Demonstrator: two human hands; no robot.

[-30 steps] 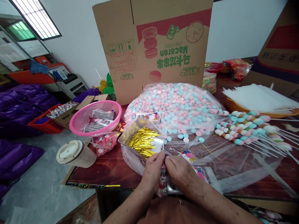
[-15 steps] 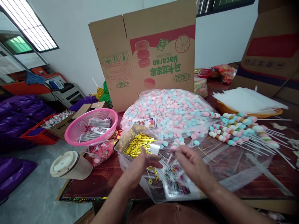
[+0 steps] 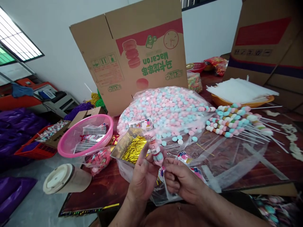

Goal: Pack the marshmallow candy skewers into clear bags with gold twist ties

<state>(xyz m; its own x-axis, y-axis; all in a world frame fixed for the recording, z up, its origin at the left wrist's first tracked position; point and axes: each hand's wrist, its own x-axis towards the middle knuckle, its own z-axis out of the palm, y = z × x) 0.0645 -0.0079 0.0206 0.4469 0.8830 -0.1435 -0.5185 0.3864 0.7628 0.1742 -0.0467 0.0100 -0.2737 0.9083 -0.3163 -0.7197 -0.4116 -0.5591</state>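
My left hand (image 3: pixel 144 175) and my right hand (image 3: pixel 181 181) meet at the table's near edge, both closed on a candy skewer (image 3: pixel 155 148) wrapped in a clear printed sleeve, which stands upright between them. Just behind my left hand lies an open bag of gold twist ties (image 3: pixel 133 148). Printed sleeves (image 3: pixel 187 159) lie under my right hand on clear plastic. A large clear bag of pink and blue candies (image 3: pixel 165 107) sits behind.
A pink basket (image 3: pixel 68 148) with packets stands at the left, a lidded paper cup (image 3: pixel 63 179) lies on its side near the table's corner. Finished skewers (image 3: pixel 234 121) lie at the right, beside an orange tray (image 3: pixel 258 104) of white sheets. A cardboard box (image 3: pixel 132 53) stands behind.
My hands have drawn back together near the table's edge. The skewer that my right hand was lifting now stands upright in both hands. The view has shifted left.
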